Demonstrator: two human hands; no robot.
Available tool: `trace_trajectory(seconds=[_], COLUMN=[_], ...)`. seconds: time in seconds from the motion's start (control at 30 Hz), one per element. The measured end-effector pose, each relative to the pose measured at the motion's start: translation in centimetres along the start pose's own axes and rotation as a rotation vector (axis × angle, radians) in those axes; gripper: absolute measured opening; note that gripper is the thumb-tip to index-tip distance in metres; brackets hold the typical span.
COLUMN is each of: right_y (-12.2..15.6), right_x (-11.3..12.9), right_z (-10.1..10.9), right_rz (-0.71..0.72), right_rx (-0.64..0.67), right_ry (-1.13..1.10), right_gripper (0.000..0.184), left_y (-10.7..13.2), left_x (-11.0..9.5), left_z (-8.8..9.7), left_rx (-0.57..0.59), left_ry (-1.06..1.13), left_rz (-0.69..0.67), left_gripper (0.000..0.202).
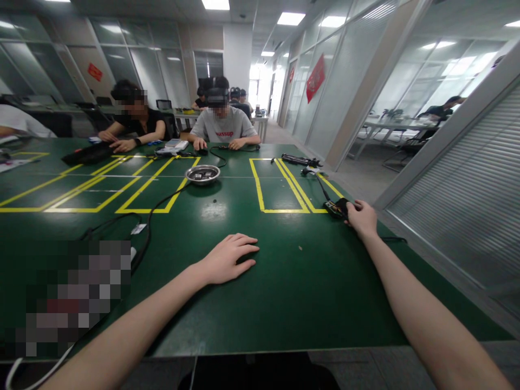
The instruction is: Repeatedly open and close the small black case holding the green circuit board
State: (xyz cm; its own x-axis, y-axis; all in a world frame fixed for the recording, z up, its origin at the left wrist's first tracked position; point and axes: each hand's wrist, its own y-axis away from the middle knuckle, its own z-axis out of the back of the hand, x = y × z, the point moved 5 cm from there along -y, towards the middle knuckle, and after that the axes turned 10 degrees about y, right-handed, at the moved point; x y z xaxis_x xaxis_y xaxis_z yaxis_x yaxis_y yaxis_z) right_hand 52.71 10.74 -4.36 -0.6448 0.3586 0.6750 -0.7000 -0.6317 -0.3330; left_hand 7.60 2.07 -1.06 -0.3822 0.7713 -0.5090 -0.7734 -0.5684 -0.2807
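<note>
Here, I have the right hand (pixel 363 216) grasping a dark device (pixel 337 208) near the right edge of the green table (pixel 284 303); the left hand (pixel 231 258) lies relaxed, palm-down, unladen. I judge the device light, rigid, its apparent circuitry (pixel 333 208) fragile: hold the casing (pixel 344 205).

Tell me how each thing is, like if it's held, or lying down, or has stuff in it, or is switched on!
Left hand: open, palm down at the green table
Right hand: closed around a dark device
Dark device: held, inner parts seem exposed
Metal bowl: upright, small items inside
Black cable: slack, curving
Black tripod-like stand: lying down
Ceiling light: on
</note>
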Motion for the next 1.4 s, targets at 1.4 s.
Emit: trace_trajectory(seconds=[1.4], right_y=[16.1], right_x=[13.6], right_z=[-2.4], right_rz=[0.986], right_rx=[0.681], right_ry=[-0.053], right_gripper=[0.043], left_y=[-0.2], left_x=[-0.1], left_z=[0.7], left_rx=[-0.075], left_ry=[0.022], left_rz=[0.024], left_gripper=[0.037])
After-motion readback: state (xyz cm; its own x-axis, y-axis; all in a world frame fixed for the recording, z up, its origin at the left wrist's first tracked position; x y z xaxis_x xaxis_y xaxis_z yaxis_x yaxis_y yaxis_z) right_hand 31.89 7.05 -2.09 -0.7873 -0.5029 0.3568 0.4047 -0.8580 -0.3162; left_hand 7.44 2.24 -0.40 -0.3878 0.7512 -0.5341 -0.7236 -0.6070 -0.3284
